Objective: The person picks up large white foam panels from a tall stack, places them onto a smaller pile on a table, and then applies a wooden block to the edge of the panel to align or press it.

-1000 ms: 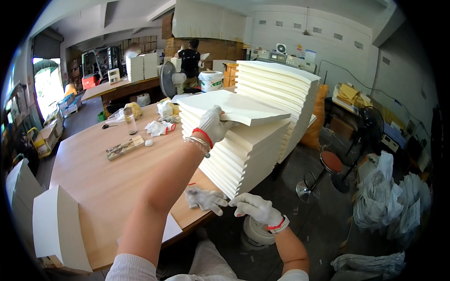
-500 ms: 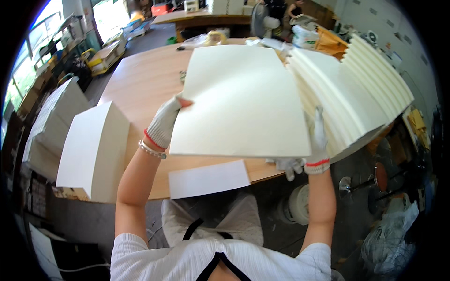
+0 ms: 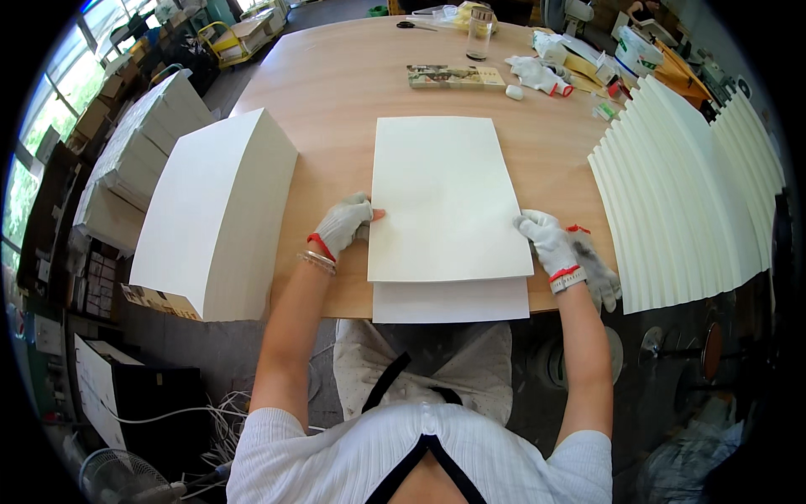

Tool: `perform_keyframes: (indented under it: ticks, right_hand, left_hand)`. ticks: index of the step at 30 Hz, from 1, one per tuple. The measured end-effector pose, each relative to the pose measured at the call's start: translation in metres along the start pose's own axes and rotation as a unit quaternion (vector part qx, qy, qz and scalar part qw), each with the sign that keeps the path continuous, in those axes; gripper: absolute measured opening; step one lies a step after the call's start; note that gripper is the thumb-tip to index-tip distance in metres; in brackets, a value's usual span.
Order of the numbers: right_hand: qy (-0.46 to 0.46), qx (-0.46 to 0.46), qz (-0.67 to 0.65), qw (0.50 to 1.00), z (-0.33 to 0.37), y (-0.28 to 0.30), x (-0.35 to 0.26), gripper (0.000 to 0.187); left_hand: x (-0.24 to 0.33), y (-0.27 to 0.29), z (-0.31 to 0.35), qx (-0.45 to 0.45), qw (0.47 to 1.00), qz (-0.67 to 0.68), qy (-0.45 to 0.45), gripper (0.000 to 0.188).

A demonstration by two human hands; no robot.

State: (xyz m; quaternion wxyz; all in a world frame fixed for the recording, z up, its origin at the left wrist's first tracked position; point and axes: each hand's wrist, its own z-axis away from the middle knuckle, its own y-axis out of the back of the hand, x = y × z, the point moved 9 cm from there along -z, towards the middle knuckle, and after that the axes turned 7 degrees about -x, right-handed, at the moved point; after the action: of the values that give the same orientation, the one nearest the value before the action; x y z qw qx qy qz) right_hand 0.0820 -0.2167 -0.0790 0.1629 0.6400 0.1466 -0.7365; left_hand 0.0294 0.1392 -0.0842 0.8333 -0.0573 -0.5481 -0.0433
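Holding the white paper block [image 3: 445,197] between two gloved hands, we have it by its long sides, near the lower half. Our left hand [image 3: 342,225] grasps the left edge, its bare thumb tip laid over the top face; our right hand [image 3: 547,239] pinches the right edge with bent fingers. How far the fingers reach underneath we cannot tell.

The block lies flat before us at the near side of the table [image 3: 327,92], above a white sheet [image 3: 449,302] that sticks out on the near side. Whether the block rests fully on that sheet or hangs slightly over it, we cannot make out.

We judge it fairly heavy for paper, firm at the edges yet likely to sag in the middle, and its smooth leaves may slide over one another under knitted gloves. Corners would probably dent easily, so we would take hold midway along both long sides, fingers below and thumbs above.

Left of the block stands a tall white stack [image 3: 201,210], with wrapped bundles [image 3: 155,134] farther left. To the right, just beside our right hand, lies a loose glove [image 3: 594,269]; beyond it rises a ridged paper stack [image 3: 672,202]. On the far side sit a narrow patterned box [image 3: 456,77], a clear tumbler [image 3: 479,34] and scissors [image 3: 413,26].
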Motion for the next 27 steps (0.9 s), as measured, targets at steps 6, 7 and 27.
perform_keyframes:
  ticks: [6,7,27]
  right_hand:
    - [-0.006,-0.001,-0.015,1.0,-0.001,0.003,0.003,0.033]
    - [-0.004,-0.004,-0.01,1.0,-0.001,0.002,0.002,0.033]
    - [-0.106,0.016,0.14,0.984,0.006,0.005,-0.006,0.03]
  left_hand:
    - [0.004,-0.004,0.002,0.022,1.0,-0.011,-0.019,0.03]
    - [0.005,-0.004,0.003,0.024,0.999,-0.016,-0.02,0.031]
    - [-0.035,-0.062,0.142,0.203,0.895,-0.353,-0.18,0.064]
